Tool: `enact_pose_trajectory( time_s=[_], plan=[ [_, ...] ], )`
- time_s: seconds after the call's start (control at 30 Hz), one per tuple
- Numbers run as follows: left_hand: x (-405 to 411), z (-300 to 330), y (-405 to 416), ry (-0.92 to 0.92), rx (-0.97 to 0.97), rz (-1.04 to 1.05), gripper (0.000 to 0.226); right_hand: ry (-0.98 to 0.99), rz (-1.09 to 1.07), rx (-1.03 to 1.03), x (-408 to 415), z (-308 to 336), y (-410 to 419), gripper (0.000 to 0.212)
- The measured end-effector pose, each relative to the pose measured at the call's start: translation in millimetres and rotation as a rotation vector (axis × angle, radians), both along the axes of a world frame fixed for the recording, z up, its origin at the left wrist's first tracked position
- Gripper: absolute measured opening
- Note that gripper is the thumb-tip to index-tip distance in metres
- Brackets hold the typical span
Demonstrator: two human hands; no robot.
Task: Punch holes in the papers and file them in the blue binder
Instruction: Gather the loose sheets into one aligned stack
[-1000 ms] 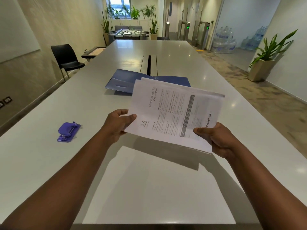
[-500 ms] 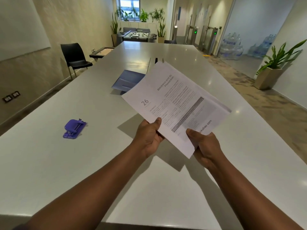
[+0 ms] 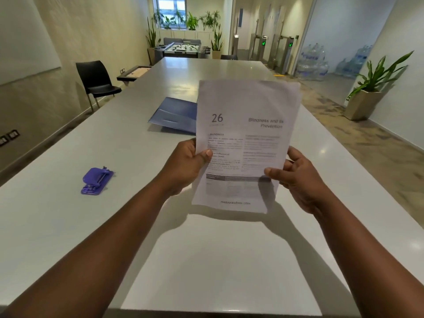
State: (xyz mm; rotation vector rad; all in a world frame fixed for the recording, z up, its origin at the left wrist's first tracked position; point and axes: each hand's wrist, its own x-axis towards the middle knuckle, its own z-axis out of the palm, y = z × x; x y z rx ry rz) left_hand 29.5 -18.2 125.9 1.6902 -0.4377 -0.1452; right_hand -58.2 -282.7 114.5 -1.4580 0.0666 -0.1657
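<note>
Both grips clamped on papers (image 3: 246,143): left hand (image 3: 187,164) pinching left edge, right hand (image 3: 298,177) pinching right edge, sheets upright above table (image 3: 57,221). Left of the grips, purple hole punch (image 3: 97,181). Beyond, blue binder (image 3: 175,114) lying open, partly hidden.

A long pale grey tabletop (image 3: 229,72) runs down the middle of a narrow room toward a foosball table (image 3: 182,48) and a bright window (image 3: 171,8) lined with potted plants (image 3: 192,21). A black plastic chair (image 3: 97,81) stands by the beige left wall (image 3: 91,31), near a low side table (image 3: 133,73). On the right, a patterned carpet (image 3: 358,134) carries a planter (image 3: 364,104), with stacked water bottles (image 3: 312,65) and green-lit turnstiles (image 3: 275,45) beyond.
</note>
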Motion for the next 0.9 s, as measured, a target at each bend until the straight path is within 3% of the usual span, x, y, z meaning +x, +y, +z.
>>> enact_pose_trajectory(
  time_s=[0.13,0.3,0.7,0.9],
  plan=[
    [-2,-6,0,0.009,0.014,-0.06,0.021,0.005,0.011,0.05,1,-11,9,0.055],
    [-7,-25,-3,0.048,-0.025,0.006,0.024,0.001,-0.092,-0.028,2,-22,17,0.029],
    [-11,-51,-7,0.123,-0.184,0.065,0.022,0.044,-0.106,-0.073,-1,-36,24,0.028],
    [-15,-61,-8,0.136,-0.168,0.042,0.026,0.049,-0.105,-0.108,-3,-43,27,0.031]
  ],
)
